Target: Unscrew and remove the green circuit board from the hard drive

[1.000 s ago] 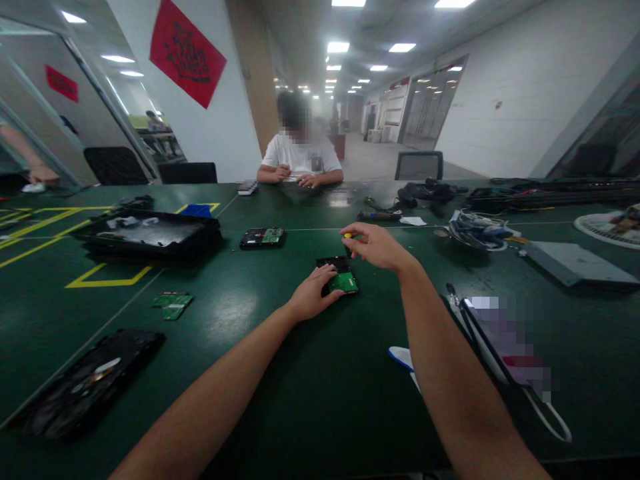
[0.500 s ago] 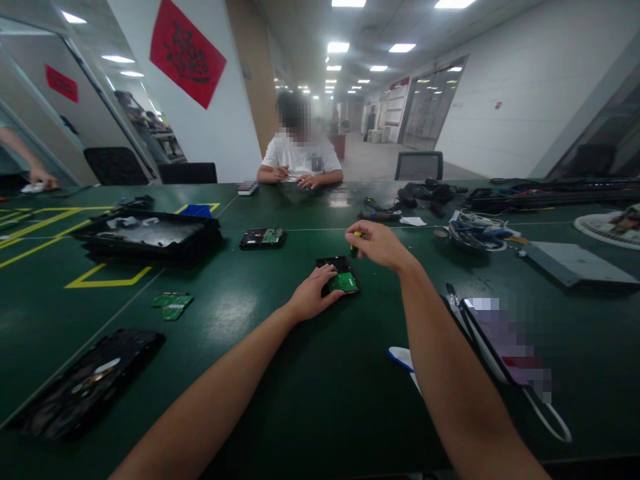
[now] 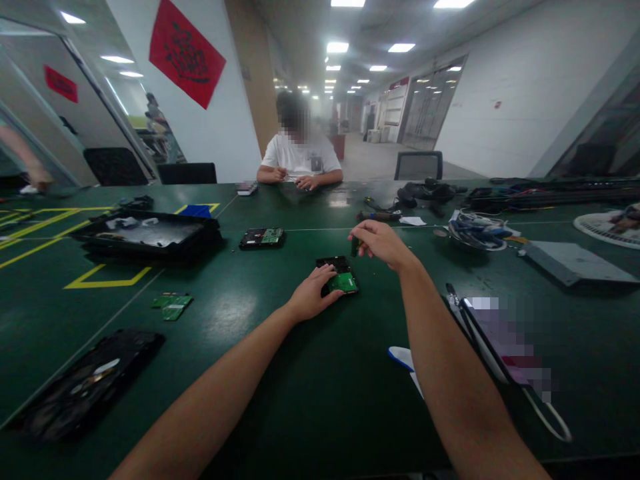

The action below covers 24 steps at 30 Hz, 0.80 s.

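Note:
My left hand [image 3: 313,293] lies over the left side of a hard drive [image 3: 345,283], fingers at its far part and thumb at the near edge, holding it on the table. The drive is black, with a green circuit board facing up. Just beyond its right corner, my right hand [image 3: 376,243] pinches a small screwdriver [image 3: 355,247] upright. Its handle looks dark, and most of it is hidden by the fingers. The tip is too small to make out.
Another hard drive [image 3: 263,238] lies ahead to the left. Black trays [image 3: 150,233], loose green circuit boards [image 3: 173,305] and a dark casing [image 3: 93,383] are on the left. A phone [image 3: 505,340], cables [image 3: 477,230] and a metal box [image 3: 580,263] sit right. A person [image 3: 300,157] works opposite.
My right hand has shifted slightly right and its fingers have turned around the screwdriver, covering the yellow part. My left hand and the hard drive have stayed in place.

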Tool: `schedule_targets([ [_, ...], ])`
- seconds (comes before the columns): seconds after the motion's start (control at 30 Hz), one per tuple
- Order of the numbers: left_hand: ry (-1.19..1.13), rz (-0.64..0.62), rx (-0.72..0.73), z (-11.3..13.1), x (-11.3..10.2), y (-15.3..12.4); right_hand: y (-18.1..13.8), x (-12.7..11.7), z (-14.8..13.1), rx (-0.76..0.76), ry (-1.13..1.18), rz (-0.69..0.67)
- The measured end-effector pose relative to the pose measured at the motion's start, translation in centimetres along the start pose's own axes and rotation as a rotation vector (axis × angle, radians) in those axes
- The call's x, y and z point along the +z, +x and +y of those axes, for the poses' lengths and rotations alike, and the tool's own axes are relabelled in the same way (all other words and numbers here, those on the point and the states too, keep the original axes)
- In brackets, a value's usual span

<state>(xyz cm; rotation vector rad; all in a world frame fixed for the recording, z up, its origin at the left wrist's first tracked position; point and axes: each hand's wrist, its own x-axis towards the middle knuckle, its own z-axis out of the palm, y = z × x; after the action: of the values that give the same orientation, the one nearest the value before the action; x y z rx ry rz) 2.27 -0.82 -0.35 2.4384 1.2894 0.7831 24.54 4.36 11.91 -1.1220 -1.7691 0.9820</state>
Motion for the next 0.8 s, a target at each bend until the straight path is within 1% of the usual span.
schedule_targets([
  [0.1,0.0,0.004,0.003,0.1,-0.1,0.0,0.2,0.2,0.2,0.019,0.109,-0.037],
  [0.27,-0.001,-0.004,-0.004,0.2,-0.2,0.0,0.4,0.1,0.7,0.052,0.206,-0.061],
  [0.37,-0.001,-0.015,-0.012,0.3,-0.3,0.0,0.6,-0.1,1.1,0.051,0.201,-0.057],
  [0.47,-0.005,-0.018,-0.016,0.3,-0.3,0.0,0.7,-0.3,1.5,0.047,0.162,-0.015],
  [0.57,-0.008,-0.009,-0.016,0.2,-0.2,-0.1,0.8,-0.3,1.6,0.057,0.18,0.012],
  [0.67,-0.005,0.0,-0.012,0.0,0.0,-0.1,0.7,-0.2,1.4,0.082,0.221,0.013],
  [0.8,-0.006,-0.004,-0.008,-0.1,0.0,-0.1,0.6,0.0,1.2,0.077,0.264,-0.018],
])
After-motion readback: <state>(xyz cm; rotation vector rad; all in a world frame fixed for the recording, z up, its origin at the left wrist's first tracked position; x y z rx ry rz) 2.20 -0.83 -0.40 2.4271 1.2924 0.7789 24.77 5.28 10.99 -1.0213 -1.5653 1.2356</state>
